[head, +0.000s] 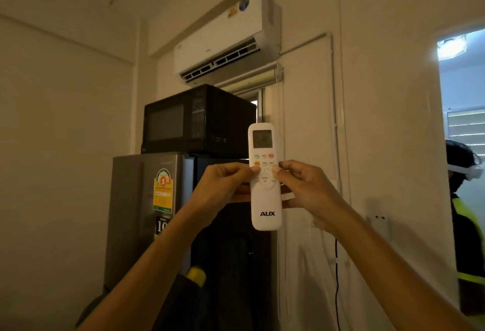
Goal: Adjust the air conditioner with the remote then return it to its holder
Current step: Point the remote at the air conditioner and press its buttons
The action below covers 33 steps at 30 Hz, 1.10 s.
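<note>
I hold a white AUX remote (265, 199) upright in front of me, its small screen lit at the top. My left hand (223, 186) grips its left edge and my right hand (307, 189) grips its right edge, both thumbs resting on the ring of buttons at its middle. The white air conditioner (225, 39) hangs high on the wall above, its lower flap open. A small white wall holder (380, 223) with two dark dots sits on the wall to the right of my right wrist, empty.
A black microwave (194, 120) stands on a grey fridge (147, 212) straight ahead. A thin black cable (336, 278) runs down the wall. At the far right, a person in a helmet and yellow vest (467, 225) stands in a doorway.
</note>
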{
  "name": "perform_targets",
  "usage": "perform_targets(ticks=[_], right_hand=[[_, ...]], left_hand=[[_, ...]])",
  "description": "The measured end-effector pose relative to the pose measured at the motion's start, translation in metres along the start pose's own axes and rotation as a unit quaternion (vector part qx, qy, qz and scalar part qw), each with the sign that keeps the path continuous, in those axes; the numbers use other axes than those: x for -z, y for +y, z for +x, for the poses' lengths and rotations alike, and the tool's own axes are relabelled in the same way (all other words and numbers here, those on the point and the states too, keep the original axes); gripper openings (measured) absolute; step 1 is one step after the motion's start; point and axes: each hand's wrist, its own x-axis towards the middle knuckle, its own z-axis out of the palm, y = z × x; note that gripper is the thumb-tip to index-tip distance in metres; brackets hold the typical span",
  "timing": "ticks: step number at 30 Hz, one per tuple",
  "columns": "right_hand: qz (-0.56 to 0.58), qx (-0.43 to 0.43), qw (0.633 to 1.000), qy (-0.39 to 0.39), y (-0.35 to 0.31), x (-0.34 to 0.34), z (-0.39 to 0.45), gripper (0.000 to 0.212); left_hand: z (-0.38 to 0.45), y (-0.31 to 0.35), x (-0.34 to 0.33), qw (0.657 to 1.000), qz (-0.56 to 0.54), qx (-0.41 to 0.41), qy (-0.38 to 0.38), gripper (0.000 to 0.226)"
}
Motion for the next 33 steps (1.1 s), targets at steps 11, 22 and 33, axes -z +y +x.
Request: perform_targets(ticks=[11,22,33], right_hand=[[-0.008,0.033,0.999,-0.004,-0.034,-0.009,0.039,0.018],[0.023,0.012,0.999,-0.037,-0.049,-0.006,0.050,0.030],[0.027,0.012,0.998,-0.062,-0.040,-0.006,0.046,0.028]], left_hand=[[0.025,0.039,0.027,0.999,-0.002,-0.033,0.000,0.012],[0.032,0.053,0.036,0.999,0.001,-0.031,-0.009,0.011],[0.028,0.039,0.037,1.000,0.003,-0.018,-0.008,0.013]])
